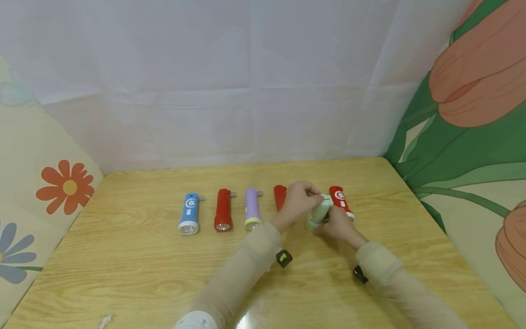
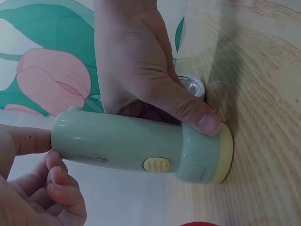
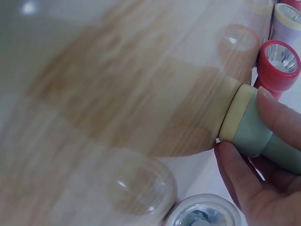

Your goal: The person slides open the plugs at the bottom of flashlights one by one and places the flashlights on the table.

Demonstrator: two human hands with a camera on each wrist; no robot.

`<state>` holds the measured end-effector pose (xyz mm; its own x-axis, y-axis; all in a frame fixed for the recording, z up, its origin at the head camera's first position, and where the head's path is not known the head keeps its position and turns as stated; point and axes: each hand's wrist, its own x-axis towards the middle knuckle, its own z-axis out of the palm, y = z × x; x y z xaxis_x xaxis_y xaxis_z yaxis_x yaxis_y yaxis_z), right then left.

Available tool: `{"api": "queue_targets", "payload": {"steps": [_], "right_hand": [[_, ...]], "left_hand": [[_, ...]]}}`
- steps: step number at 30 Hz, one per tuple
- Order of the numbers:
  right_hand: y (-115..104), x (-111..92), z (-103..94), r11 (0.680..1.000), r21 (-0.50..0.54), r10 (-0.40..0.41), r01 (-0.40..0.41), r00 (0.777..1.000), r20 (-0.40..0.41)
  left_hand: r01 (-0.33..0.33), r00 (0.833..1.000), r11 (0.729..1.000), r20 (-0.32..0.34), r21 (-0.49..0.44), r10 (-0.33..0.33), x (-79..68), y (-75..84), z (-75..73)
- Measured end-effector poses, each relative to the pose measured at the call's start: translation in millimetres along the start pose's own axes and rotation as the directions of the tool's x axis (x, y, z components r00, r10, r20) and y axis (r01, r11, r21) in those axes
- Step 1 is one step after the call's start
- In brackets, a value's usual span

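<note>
A pale green flashlight (image 2: pixel 122 141) with a yellow rim and a yellow switch stands on its head on the wooden table. My right hand (image 1: pixel 340 224) grips it low down, its thumb along the wide head in the left wrist view. My left hand (image 1: pixel 300 201) is at the raised tail end; one straight finger (image 2: pixel 28 140) touches that end while the other fingers bend loosely below. Right beside my right hand lies a red flashlight with a white rim (image 1: pixel 339 196). Another red flashlight (image 1: pixel 280 196) is partly hidden behind my left hand.
To the left, a blue flashlight (image 1: pixel 190 212), a red flashlight (image 1: pixel 223 210) and a purple flashlight (image 1: pixel 252 208) lie in a row, lenses toward me. Small plugs stick out at their tails. A small white object (image 1: pixel 105 321) lies near the table's front left edge.
</note>
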<state>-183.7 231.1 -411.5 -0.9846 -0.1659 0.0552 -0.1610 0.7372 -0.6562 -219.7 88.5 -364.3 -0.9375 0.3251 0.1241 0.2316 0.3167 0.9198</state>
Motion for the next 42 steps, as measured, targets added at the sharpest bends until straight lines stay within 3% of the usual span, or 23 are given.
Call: {"api": "queue_targets", "payload": {"steps": [42], "right_hand": [[-1.2, -0.7, -0.9, 1.000, -0.014, -0.014, 0.014, 1.000, 0.006]], "left_hand": [[0.044, 0.996, 0.991, -0.079, 0.124, -0.034, 4.2, 2.3, 6.3]]}}
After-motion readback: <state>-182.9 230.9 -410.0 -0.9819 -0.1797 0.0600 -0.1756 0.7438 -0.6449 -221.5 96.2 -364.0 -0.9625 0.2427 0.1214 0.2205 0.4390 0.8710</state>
